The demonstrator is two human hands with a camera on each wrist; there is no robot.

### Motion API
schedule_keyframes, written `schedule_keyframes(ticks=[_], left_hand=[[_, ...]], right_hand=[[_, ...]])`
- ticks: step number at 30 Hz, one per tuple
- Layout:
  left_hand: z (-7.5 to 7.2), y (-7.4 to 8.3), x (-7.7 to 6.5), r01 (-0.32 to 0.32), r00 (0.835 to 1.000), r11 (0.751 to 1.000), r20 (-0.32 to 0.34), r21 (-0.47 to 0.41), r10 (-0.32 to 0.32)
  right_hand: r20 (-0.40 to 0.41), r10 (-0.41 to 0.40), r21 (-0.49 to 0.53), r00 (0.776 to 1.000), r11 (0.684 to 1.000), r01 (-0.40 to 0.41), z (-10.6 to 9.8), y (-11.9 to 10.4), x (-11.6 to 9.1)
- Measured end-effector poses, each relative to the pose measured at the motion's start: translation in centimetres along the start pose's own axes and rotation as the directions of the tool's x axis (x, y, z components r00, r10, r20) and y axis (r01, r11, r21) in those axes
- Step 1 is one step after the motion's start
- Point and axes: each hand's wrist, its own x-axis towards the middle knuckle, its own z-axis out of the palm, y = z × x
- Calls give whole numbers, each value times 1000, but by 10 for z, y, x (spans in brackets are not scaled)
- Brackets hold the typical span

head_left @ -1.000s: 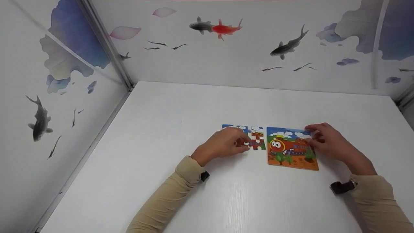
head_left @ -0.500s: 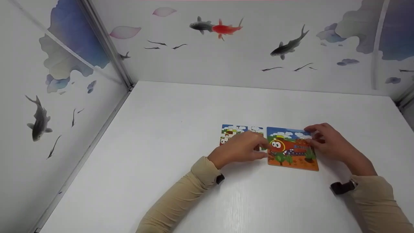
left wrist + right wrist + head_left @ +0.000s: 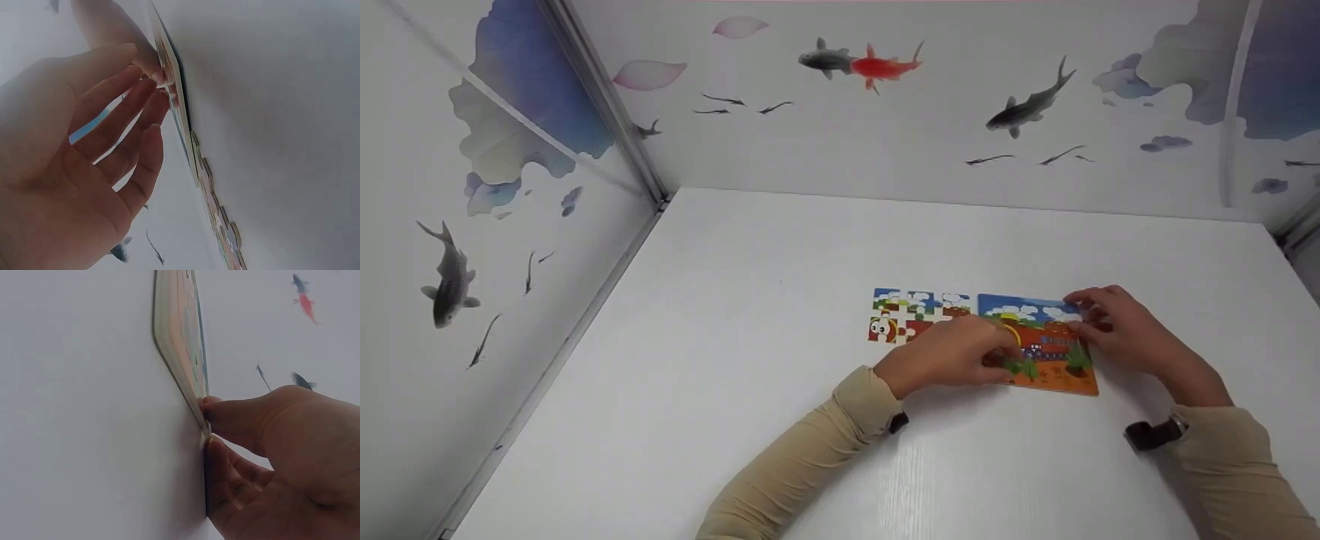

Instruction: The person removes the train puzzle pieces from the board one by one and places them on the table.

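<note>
A square jigsaw puzzle [image 3: 1054,356], its picture an orange cartoon train, lies flat on the white table. My right hand [image 3: 1132,334] pinches its upper right side; the right wrist view has the thumb [image 3: 225,413] on the face and a fingertip against the edge. Over the puzzle's left part reaches my left hand [image 3: 949,352], covering some of the train's front. Its fingers [image 3: 126,121] are loosely bent around nothing, the tips close to the picture. Left of the puzzle, several puzzle pieces [image 3: 883,328] sit in rows with gaps, partly behind the left hand.
The white tabletop [image 3: 735,300] meets a left wall and a back wall [image 3: 885,150] printed with fish and leaves. A dark watch-like band [image 3: 1155,433] is on the right wrist, below the hand. Both forearms wear tan sleeves.
My left hand has moved right, from above the loose pieces to over the puzzle's left part, uncovering pieces at the left. The right hand and the puzzle have stayed put.
</note>
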Motion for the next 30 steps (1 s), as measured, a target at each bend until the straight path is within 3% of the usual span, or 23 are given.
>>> schedule_keyframes(ticks=[8,17,26,30], left_hand=[[6,10,14,18,1000,998,20,66,-19],[16,19,33,-35,999,993,7,109,34],[24,31,48,3,1000,989,26,149,-7],[25,37,54,74,996,986,29,148,-79]], right_hand=[[-1,-3,0,1000,1000,3,-1,-1,1],[-20,-30,-10,999,999,30,0,0,1],[-7,-31,-12,999,999,31,-1,0,1],[-3,-23,-8,1000,1000,23,-1,1,1]])
